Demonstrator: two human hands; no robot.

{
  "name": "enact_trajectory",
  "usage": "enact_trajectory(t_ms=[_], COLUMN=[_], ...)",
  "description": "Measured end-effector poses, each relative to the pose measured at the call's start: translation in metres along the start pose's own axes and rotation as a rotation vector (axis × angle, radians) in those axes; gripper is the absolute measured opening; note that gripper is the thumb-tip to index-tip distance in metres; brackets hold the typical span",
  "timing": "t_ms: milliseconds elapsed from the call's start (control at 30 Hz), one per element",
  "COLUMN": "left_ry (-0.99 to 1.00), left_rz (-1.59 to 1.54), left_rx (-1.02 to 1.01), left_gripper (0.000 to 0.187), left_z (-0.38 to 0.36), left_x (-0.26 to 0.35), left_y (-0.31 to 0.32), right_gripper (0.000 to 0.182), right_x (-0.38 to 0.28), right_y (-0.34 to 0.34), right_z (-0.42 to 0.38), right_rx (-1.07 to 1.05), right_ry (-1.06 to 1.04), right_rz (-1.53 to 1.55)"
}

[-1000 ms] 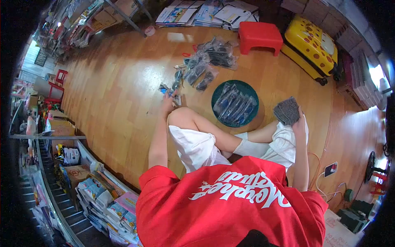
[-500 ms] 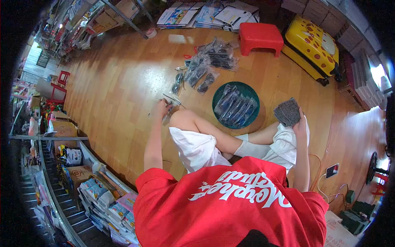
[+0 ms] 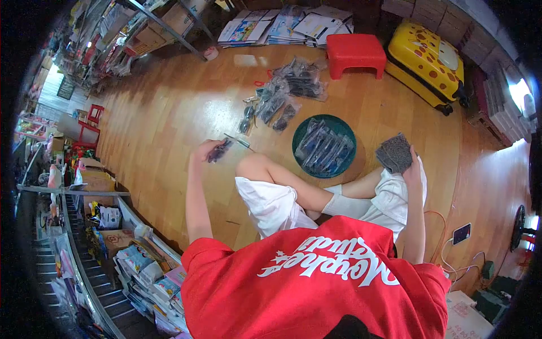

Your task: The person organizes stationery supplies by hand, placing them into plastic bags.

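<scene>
The left hand (image 3: pixel 206 150) pinches a dark item (image 3: pixel 219 152) (glasses, perhaps, though blur hides the details) at the left, beside a thin tool (image 3: pixel 239 142) on the floor (image 3: pixel 158 152). The right hand (image 3: pixel 415 164) grips a folded grey cloth (image 3: pixel 394 153), right of the green basket (image 3: pixel 349 135). A light hold by the edges would likely spare the item smudges; distance from the tool should prevent scratches.

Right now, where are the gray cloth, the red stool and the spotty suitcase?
Gray cloth (image 3: pixel 393 153): head view, folded middle.
Red stool (image 3: pixel 355 51): head view, seat top.
Spotty suitcase (image 3: pixel 419 57): head view, spotted shell.
</scene>
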State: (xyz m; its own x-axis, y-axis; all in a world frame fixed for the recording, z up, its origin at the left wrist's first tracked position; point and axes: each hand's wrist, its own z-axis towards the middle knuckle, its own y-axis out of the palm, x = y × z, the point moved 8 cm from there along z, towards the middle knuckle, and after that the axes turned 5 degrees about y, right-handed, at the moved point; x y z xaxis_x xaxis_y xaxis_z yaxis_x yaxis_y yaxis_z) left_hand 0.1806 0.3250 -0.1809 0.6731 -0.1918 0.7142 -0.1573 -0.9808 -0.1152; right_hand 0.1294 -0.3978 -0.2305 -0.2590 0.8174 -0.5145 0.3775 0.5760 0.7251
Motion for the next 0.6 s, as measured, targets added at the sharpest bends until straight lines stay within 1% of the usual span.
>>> enact_trajectory(t_ms=[33,133,233,400,433,467,533,600], left_ry=[-0.006,0.006,0.035,0.106,0.127,0.219,0.407,0.514], left_rz=[0.014,0.079,0.066,-0.167,-0.203,-0.187,-0.154,-0.190], left_rx=[-0.015,0.044,-0.017,0.140,0.181,0.196,0.219,0.204], left_gripper=[0.030,0.029,0.029,0.027,0.027,0.028,0.028,0.033], left_z=[-0.004,-0.016,-0.032,-0.038,-0.036,-0.035,-0.045,-0.075], left_x=[0.006,0.027,0.051,0.061,0.061,0.067,0.091,0.121], left_y=[-0.003,-0.015,-0.017,-0.028,-0.032,-0.033,-0.004,0.063], right_gripper=[0.036,0.034,0.033,0.031,0.031,0.031,0.031,0.031], right_x=[0.000,-0.001,0.000,0.001,0.002,0.003,0.000,0.001], right_y=[-0.002,-0.001,-0.005,-0.005,-0.008,-0.011,-0.011,0.003], right_z=[0.000,-0.002,0.000,0.001,0.002,0.003,0.003,-0.003], right_rx=[-0.005,-0.006,-0.002,-0.055,-0.031,-0.008,0.014,0.019], right_ry=[-0.009,-0.028,-0.027,-0.030,-0.026,-0.025,-0.043,-0.080], right_rz=[-0.003,-0.008,0.005,0.016,0.011,0.007,-0.033,-0.114])
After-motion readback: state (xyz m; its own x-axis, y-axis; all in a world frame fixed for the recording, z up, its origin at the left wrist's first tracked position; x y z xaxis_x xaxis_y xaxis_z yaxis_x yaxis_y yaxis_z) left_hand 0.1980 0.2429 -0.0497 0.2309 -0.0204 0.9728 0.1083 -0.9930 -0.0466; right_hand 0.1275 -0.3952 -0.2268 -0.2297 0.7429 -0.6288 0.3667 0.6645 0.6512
